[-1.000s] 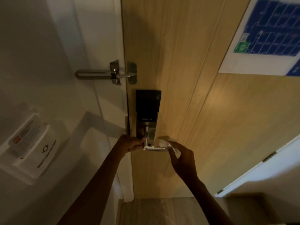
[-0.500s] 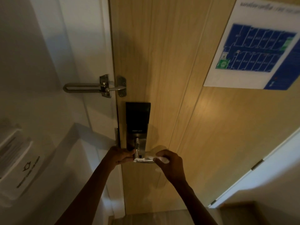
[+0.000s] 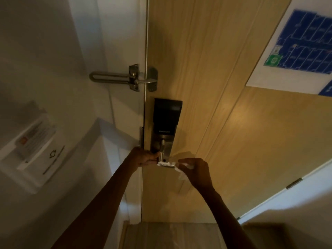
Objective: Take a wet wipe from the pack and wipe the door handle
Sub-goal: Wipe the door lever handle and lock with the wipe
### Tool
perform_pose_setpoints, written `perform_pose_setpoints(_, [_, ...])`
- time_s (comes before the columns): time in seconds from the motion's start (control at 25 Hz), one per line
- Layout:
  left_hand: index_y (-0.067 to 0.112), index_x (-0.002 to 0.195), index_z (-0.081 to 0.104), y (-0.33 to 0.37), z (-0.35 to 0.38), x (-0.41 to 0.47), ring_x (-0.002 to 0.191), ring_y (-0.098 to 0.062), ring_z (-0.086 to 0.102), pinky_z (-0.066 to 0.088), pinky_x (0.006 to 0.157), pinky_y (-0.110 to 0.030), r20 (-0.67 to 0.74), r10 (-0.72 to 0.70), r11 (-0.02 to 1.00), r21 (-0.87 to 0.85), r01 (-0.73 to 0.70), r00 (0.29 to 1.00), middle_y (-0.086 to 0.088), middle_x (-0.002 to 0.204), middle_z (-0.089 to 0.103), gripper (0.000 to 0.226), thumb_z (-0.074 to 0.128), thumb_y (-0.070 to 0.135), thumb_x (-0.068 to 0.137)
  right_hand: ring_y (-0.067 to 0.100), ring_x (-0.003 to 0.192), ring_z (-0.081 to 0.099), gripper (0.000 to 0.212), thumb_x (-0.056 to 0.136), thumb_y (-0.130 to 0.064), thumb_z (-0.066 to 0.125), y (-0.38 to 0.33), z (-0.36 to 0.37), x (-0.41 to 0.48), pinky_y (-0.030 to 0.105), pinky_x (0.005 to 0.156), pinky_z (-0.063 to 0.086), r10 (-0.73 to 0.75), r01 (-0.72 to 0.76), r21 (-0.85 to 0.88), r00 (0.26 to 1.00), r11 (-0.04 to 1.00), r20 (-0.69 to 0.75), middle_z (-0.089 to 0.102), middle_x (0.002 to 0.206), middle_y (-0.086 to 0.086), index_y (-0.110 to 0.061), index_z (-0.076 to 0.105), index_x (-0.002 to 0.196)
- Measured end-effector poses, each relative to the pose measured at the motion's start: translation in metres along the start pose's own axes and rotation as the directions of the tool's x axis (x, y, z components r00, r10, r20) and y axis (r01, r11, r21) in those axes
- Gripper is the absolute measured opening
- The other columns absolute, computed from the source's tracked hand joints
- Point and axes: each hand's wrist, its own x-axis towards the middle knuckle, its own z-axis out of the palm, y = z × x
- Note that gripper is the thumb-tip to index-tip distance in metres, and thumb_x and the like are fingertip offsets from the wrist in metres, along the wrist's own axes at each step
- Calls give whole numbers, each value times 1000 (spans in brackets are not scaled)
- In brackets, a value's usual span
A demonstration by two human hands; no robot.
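Observation:
A metal lever door handle (image 3: 162, 150) sticks out from the steel plate under a black smart lock (image 3: 166, 116) on the wooden door (image 3: 215, 123). A white wet wipe (image 3: 166, 164) is draped over the lever and stretched between both hands. My left hand (image 3: 143, 157) pinches the wipe's left end beside the lever's base. My right hand (image 3: 196, 172) grips the wipe's right end, with a crumpled tail hanging below the fingers. The pack is not in view.
A metal swing-bar door guard (image 3: 125, 79) spans the white frame and door above the lock. A key-card holder (image 3: 34, 141) hangs on the left wall. A blue floor-plan sign (image 3: 294, 47) is on the door at upper right. A white hinged panel (image 3: 294, 183) stands at right.
The camera view has shifted slightly. Both hands stay at the lever with the wipe; my right hand has drawn a little to the right, pulling the wipe along the lever.

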Motion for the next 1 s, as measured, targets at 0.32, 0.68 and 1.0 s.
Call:
perform_pose_setpoints(0.32, [-8,104,65,-5,0,4,89,-22,73,58,75,-21,-36,30,997,71,-27,999,-19,103,73,39,75,20,79,-2,72,70,16,81,-22,75,11,-22,10,25,65,57,-107,105,20,969,994,224,75,87,-11,-28,76,96])
perform_pose_setpoints(0.68, [-5,102,65,-8,-4,2,96,-25,72,57,86,-28,-16,3,998,60,-2,1000,-19,106,72,34,74,20,80,-7,84,67,18,85,-31,70,14,-32,2,14,74,51,-115,145,-207,982,968,148,75,98,-15,-37,75,102])
perform_pose_setpoints(1.0, [4,104,68,3,-32,1,91,-21,71,56,71,-25,5,-30,981,191,29,1000,-15,102,75,49,69,47,80,-6,90,64,15,89,-23,68,-49,31,-1,17,80,52,-36,75,98,935,992,-353,71,100,-12,-25,74,103])
